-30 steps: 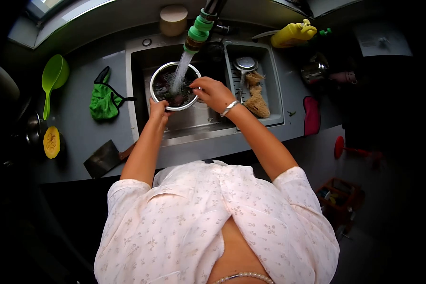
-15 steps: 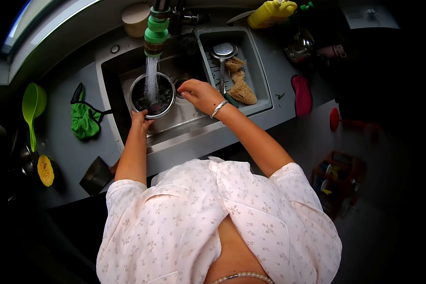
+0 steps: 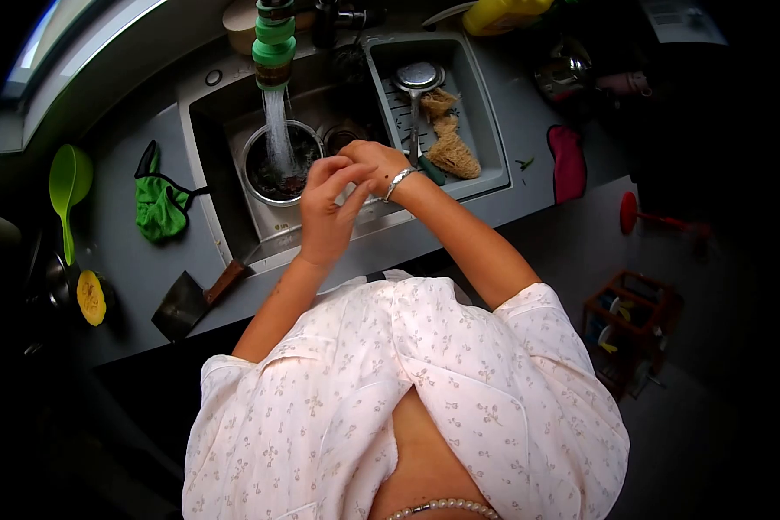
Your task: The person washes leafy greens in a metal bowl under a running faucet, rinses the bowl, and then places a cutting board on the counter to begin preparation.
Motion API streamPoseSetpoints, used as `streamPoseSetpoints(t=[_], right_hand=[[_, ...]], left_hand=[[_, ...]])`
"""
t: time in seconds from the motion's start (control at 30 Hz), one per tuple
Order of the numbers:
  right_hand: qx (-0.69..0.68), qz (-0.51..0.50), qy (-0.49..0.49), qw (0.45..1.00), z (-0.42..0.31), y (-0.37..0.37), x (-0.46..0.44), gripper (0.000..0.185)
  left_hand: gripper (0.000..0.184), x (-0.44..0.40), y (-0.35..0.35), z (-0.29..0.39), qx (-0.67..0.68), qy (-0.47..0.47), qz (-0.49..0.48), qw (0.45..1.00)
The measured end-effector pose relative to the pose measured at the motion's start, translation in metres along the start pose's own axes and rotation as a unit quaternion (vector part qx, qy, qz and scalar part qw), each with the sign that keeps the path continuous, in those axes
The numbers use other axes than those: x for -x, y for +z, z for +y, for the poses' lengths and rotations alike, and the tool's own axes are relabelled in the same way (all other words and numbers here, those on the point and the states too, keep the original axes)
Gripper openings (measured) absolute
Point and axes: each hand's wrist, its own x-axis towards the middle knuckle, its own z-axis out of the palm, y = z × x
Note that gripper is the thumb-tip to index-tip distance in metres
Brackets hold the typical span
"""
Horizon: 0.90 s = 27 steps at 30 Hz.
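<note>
Stainless-steel bowl with dark contents sits in the sink, beneath water running from the green-collared faucet. Left hand: near the bowl's rim, fingers half-curled, tips close to the right hand. Right hand: fingertips partly hidden; whether either hand grips anything cannot be determined. Cleaver: flat on the counter, left of the sink.

A window is glowing upper left; a grey countertop is curving across mid-frame; dim floor is lying at lower right.
</note>
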Motion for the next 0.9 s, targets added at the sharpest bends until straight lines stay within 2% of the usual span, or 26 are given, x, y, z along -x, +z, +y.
streamPoseSetpoints(t=[0.07, 0.2, 0.27, 0.4, 0.43, 0.5, 0.53, 0.6, 0.63, 0.67, 0.73, 0.77, 0.8, 0.83, 0.87, 0.9], right_hand=[[0.026, -0.058, -0.007, 0.998, 0.0, -0.001, -0.002, 0.022], [0.005, -0.049, 0.007, 0.999, 0.004, -0.002, 0.002, 0.019], [0.074, -0.052, -0.015, 0.996, 0.01, 0.002, 0.002, 0.02], [0.092, -0.068, -0.027, 0.993, 0.011, -0.008, 0.01, 0.018], [0.078, -0.029, -0.035, 0.996, 0.02, -0.004, 0.011, 0.018], [0.041, 0.036, -0.036, 0.998, 0.033, -0.002, 0.013, 0.019], [0.047, 0.036, -0.017, 0.998, 0.038, -0.003, 0.014, 0.021], [0.057, 0.032, -0.018, 0.998, 0.051, -0.007, 0.019, 0.021], [0.058, 0.031, -0.028, 0.997, 0.054, -0.01, 0.02, 0.021], [0.067, 0.016, -0.016, 0.998, 0.056, -0.014, 0.021, 0.021], [0.078, 0.002, -0.014, 0.997, 0.061, -0.016, 0.022, 0.021], [0.055, 0.028, -0.027, 0.998, 0.066, -0.014, 0.022, 0.022], [0.032, 0.053, -0.039, 0.997, 0.07, -0.014, 0.019, 0.022], [0.033, 0.052, -0.046, 0.997, 0.071, -0.016, 0.014, 0.022], [-0.076, 0.044, -0.036, 0.995, 0.071, -0.017, 0.008, 0.023], [-0.185, 0.033, -0.025, 0.982, 0.07, -0.016, 0.001, 0.024]], left_hand=[[0.016, -0.001, 0.005, -0.002, 0.005, 0.0, -0.026, 1.0], [0.015, -0.001, 0.015, -0.01, -0.007, -0.003, -0.057, 0.998], [0.013, -0.003, 0.018, -0.01, -0.012, -0.006, -0.065, 0.998], [0.007, 0.0, 0.025, -0.01, -0.016, -0.051, -0.075, 0.996], [0.007, 0.002, 0.026, -0.011, -0.022, -0.051, -0.067, 0.996], [0.01, 0.008, 0.027, -0.017, 0.005, -0.11, -0.033, 0.993], [0.01, 0.01, 0.026, -0.026, 0.0, -0.11, -0.024, 0.994], [0.016, 0.017, 0.027, -0.053, -0.193, -0.139, -0.091, 0.967], [0.017, 0.016, 0.029, -0.068, -0.328, -0.146, -0.182, 0.915], [0.017, 0.024, 0.033, -0.089, -0.332, -0.148, -0.173, 0.916], [0.015, 0.041, 0.04, -0.134, -0.5, 0.08, -0.206, 0.837], [0.029, 0.044, 0.045, -0.138, -0.479, 0.022, -0.201, 0.854], [0.029, 0.043, 0.045, -0.15, -0.483, 0.019, -0.194, 0.854], [0.031, 0.037, 0.041, -0.163, -0.348, -0.011, -0.098, 0.932], [0.033, 0.033, 0.036, -0.177, -0.199, -0.04, 0.001, 0.979], [0.028, 0.018, 0.024, -0.161, -0.089, -0.199, 0.061, 0.974]])
